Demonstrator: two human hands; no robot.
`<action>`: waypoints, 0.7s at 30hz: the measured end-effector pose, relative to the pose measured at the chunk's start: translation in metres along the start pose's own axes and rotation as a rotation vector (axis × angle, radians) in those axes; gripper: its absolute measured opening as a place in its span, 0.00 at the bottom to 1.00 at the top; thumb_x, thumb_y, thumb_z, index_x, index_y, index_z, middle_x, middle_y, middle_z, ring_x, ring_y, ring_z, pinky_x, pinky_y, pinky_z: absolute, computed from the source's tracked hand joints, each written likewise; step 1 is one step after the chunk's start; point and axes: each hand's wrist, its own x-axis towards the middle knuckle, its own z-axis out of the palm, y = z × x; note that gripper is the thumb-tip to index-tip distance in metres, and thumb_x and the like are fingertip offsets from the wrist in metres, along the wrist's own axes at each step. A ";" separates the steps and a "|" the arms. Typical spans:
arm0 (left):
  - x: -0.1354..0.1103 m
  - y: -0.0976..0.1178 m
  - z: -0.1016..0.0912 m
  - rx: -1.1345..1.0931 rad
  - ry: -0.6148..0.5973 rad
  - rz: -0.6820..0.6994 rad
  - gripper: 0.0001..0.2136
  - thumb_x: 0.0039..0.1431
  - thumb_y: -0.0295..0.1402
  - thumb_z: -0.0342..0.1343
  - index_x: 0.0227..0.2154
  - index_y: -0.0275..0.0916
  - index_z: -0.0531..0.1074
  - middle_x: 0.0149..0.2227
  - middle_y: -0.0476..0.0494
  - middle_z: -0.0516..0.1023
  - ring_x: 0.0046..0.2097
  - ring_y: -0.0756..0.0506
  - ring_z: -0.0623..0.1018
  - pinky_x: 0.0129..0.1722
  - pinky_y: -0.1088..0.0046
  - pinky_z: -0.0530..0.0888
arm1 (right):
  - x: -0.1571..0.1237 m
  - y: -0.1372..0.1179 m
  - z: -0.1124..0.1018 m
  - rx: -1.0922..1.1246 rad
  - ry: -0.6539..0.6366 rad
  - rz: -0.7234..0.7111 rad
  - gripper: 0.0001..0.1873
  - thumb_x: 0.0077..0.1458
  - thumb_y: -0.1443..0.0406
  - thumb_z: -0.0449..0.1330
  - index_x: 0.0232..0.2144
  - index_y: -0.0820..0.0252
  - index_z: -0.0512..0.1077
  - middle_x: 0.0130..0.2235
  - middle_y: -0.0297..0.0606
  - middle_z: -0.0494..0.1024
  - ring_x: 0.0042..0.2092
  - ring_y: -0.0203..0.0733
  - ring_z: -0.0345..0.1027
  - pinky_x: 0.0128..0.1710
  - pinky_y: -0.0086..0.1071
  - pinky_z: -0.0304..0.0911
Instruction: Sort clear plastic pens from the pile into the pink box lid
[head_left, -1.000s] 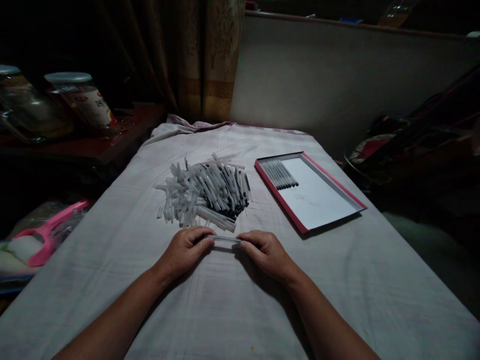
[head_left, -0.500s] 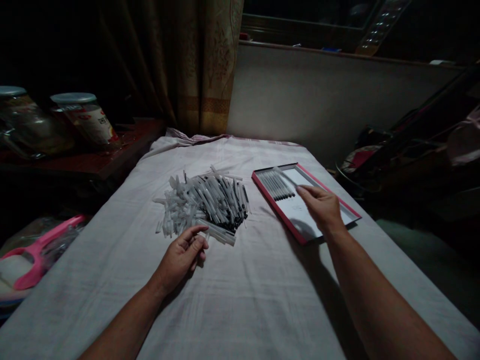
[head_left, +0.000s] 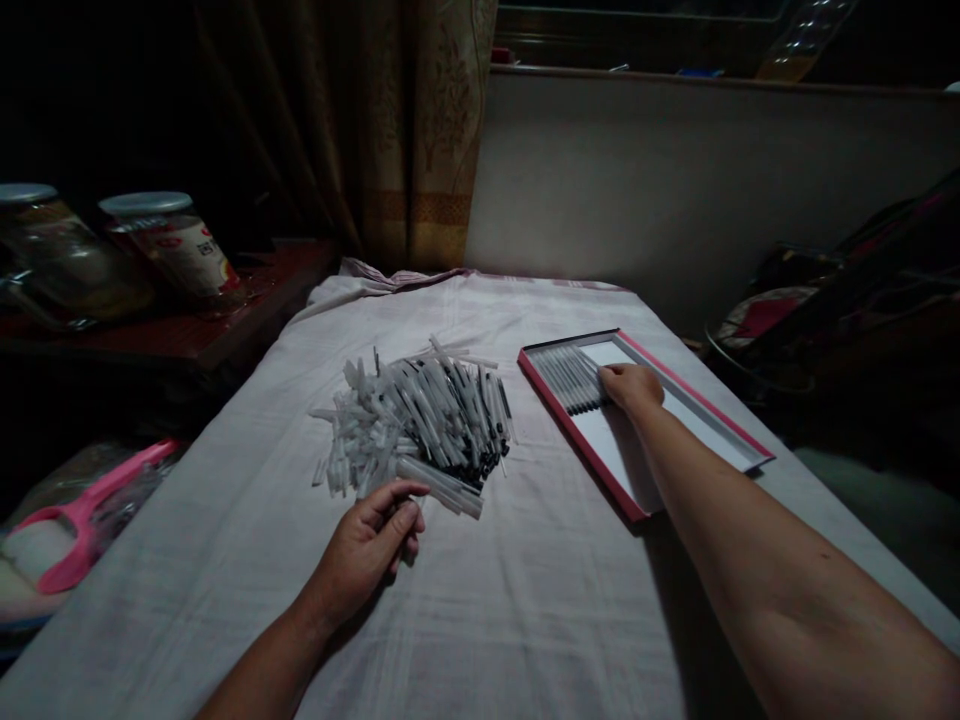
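Note:
My right hand [head_left: 634,388] is over a shallow red-edged box [head_left: 585,452], its fingers pinched at the right end of a row of clear pens [head_left: 566,378] with black tips. The pen in that hand is mostly hidden by the fingers. My left hand [head_left: 382,530] rests at the front edge of a heap of clear pen parts [head_left: 420,410], fingers curled and thumb close to the index finger. Whatever lies between them, if anything, is too small to make out. Several thick translucent tubes [head_left: 450,490] lie just beyond its fingertips.
A pale cloth [head_left: 510,620] covers the table. On a dark red side table at the left stand a lidded jar [head_left: 184,250] and a glass jug [head_left: 71,265]. Pink-handled scissors or a similar tool [head_left: 71,530] lie below. A curtain [head_left: 427,130] hangs behind.
My right hand has lowered a pen from above the box to the right end of the row. My left hand has stayed beside the heap. The view has shifted slightly.

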 end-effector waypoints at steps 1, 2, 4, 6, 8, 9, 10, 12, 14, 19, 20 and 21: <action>0.000 0.000 0.000 0.001 0.000 -0.002 0.29 0.46 0.56 0.63 0.43 0.38 0.73 0.27 0.50 0.71 0.24 0.52 0.71 0.14 0.83 0.61 | 0.000 -0.001 0.002 -0.016 -0.010 -0.026 0.20 0.55 0.57 0.56 0.44 0.54 0.82 0.47 0.45 0.82 0.47 0.55 0.75 0.39 0.36 0.66; 0.000 0.000 0.000 0.003 -0.003 -0.002 0.29 0.46 0.56 0.63 0.43 0.38 0.73 0.27 0.50 0.71 0.24 0.52 0.72 0.15 0.83 0.61 | 0.001 -0.001 0.003 -0.029 -0.020 -0.052 0.20 0.55 0.57 0.55 0.44 0.54 0.82 0.47 0.45 0.82 0.48 0.55 0.75 0.39 0.36 0.65; 0.000 0.000 0.001 0.007 -0.007 0.004 0.28 0.47 0.56 0.63 0.43 0.38 0.73 0.27 0.50 0.72 0.25 0.52 0.72 0.15 0.83 0.62 | 0.001 0.000 0.005 -0.051 -0.037 -0.097 0.21 0.56 0.57 0.54 0.45 0.53 0.81 0.48 0.44 0.81 0.48 0.54 0.74 0.39 0.36 0.64; 0.000 0.000 0.001 0.010 -0.011 0.008 0.28 0.47 0.55 0.63 0.43 0.38 0.73 0.27 0.50 0.72 0.24 0.52 0.71 0.15 0.83 0.62 | 0.001 0.001 0.004 -0.066 -0.050 -0.129 0.20 0.56 0.57 0.54 0.44 0.53 0.82 0.48 0.44 0.82 0.48 0.54 0.74 0.38 0.35 0.64; 0.000 0.001 0.002 0.007 -0.010 0.012 0.27 0.46 0.55 0.64 0.42 0.38 0.73 0.26 0.50 0.72 0.24 0.53 0.71 0.15 0.83 0.62 | 0.000 0.003 0.004 -0.071 -0.055 -0.149 0.20 0.56 0.57 0.54 0.43 0.53 0.82 0.47 0.43 0.82 0.47 0.53 0.74 0.38 0.34 0.64; 0.000 0.002 0.002 0.005 -0.008 0.015 0.27 0.46 0.55 0.64 0.42 0.38 0.73 0.26 0.51 0.71 0.24 0.53 0.71 0.15 0.83 0.62 | 0.000 0.003 0.003 -0.071 -0.056 -0.156 0.19 0.56 0.58 0.54 0.43 0.53 0.82 0.46 0.43 0.82 0.47 0.52 0.74 0.38 0.34 0.64; -0.001 0.002 0.002 0.003 -0.008 0.019 0.27 0.46 0.54 0.64 0.42 0.38 0.73 0.26 0.51 0.71 0.24 0.53 0.71 0.15 0.83 0.62 | 0.000 0.003 0.003 -0.067 -0.056 -0.162 0.19 0.56 0.58 0.54 0.42 0.53 0.82 0.46 0.42 0.82 0.47 0.52 0.74 0.38 0.33 0.64; 0.000 0.003 0.003 -0.001 -0.009 0.025 0.27 0.46 0.54 0.64 0.41 0.38 0.74 0.26 0.51 0.71 0.24 0.53 0.71 0.15 0.83 0.62 | -0.001 0.004 0.002 -0.055 -0.057 -0.173 0.19 0.56 0.59 0.54 0.42 0.53 0.82 0.46 0.42 0.83 0.47 0.51 0.74 0.39 0.33 0.64; 0.000 0.003 0.003 -0.001 -0.011 0.028 0.27 0.46 0.54 0.64 0.41 0.38 0.73 0.26 0.51 0.71 0.23 0.53 0.71 0.14 0.83 0.62 | -0.002 0.004 0.000 -0.034 -0.059 -0.179 0.20 0.56 0.60 0.53 0.43 0.54 0.82 0.47 0.43 0.82 0.49 0.52 0.74 0.40 0.34 0.65; 0.000 0.002 0.002 -0.004 -0.009 0.041 0.26 0.46 0.53 0.63 0.41 0.38 0.73 0.26 0.51 0.72 0.23 0.53 0.70 0.14 0.83 0.62 | -0.009 0.006 -0.010 0.042 -0.047 -0.192 0.20 0.55 0.64 0.54 0.44 0.57 0.81 0.48 0.43 0.82 0.50 0.52 0.74 0.45 0.36 0.67; 0.000 0.002 0.002 -0.007 -0.011 0.048 0.26 0.47 0.53 0.63 0.41 0.38 0.73 0.26 0.51 0.72 0.22 0.54 0.70 0.14 0.83 0.61 | -0.011 0.005 -0.014 0.062 -0.040 -0.200 0.19 0.54 0.64 0.54 0.43 0.58 0.81 0.47 0.44 0.82 0.50 0.52 0.74 0.46 0.37 0.67; 0.001 0.002 0.001 -0.010 -0.014 0.054 0.26 0.47 0.53 0.63 0.41 0.38 0.73 0.27 0.51 0.72 0.22 0.54 0.69 0.14 0.83 0.61 | -0.015 0.004 -0.018 0.084 -0.029 -0.212 0.19 0.53 0.65 0.54 0.43 0.60 0.81 0.46 0.45 0.82 0.50 0.53 0.75 0.47 0.39 0.67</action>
